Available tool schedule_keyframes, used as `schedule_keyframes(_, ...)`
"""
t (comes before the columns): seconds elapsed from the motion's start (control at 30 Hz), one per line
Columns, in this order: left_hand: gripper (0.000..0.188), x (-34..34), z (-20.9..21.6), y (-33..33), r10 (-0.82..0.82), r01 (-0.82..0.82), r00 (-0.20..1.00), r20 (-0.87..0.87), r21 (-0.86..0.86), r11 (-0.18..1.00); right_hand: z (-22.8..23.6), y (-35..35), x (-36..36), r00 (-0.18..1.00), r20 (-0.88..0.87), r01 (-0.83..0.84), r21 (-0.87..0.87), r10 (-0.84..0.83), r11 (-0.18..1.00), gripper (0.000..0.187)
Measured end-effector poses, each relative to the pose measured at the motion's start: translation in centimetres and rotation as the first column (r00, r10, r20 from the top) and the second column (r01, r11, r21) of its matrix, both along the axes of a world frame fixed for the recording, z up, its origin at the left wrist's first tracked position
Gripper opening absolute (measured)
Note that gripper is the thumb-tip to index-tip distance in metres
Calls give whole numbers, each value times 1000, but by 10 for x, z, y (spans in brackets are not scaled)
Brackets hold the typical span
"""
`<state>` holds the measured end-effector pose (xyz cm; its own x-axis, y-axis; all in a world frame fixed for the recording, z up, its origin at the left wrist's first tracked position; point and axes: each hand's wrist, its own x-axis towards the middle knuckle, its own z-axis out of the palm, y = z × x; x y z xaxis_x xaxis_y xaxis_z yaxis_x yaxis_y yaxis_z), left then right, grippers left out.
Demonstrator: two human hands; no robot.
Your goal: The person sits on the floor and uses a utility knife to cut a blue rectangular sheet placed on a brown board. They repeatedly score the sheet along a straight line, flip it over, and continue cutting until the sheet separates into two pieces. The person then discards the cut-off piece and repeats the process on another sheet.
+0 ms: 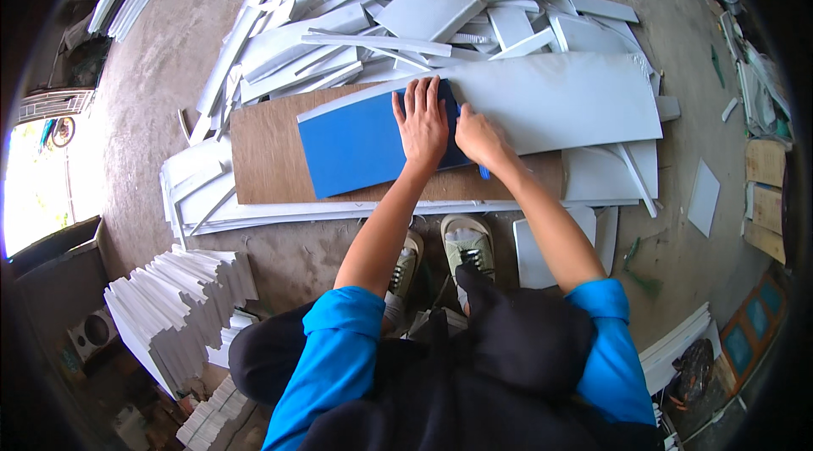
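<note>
"Where's the flat blue rectangular board?"
"Apparently over the left part of the long white panel."
"And the hands?"
"Left hand flat on its right end, fingers slightly spread; right hand curled round a slim blue tool beside that edge."
"Cutting, then?"
"Probably; the next stroke calls for a firmly pinned board."
"Around it?"
"Brown wooden sheet beneath, white offcuts heaped far side."
</note>
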<state>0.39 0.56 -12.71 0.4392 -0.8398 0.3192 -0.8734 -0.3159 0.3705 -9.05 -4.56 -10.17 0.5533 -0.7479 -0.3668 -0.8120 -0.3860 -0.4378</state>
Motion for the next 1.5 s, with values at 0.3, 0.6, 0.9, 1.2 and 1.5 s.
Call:
schedule_keyframes(0.3,39,1,-2,2,-2,2,1000,7,-14,1000,1,84,-69,998,-42,-35,47,37,998,28)
schedule_keyframes(0.6,38,2,-2,2,5,-4,1000,21,-17,1000,-18,102,-77,996,-67,-67,-65,62,996,25)
schedule_keyframes(0.9,47,3,2,4,13,-13,1000,11,36,999,39,57,-59,1000,20,16,-103,-14,995,22)
schedule_keyframes(1.2,43,1,1,1,20,-20,1000,14,31,999,-3,-10,6,993,117,32,-217,-7,976,25)
schedule_keyframes(1.5,43,2,2,0,15,-14,1000,-12,50,999,-5,-17,17,992,124,20,-136,-3,991,27)
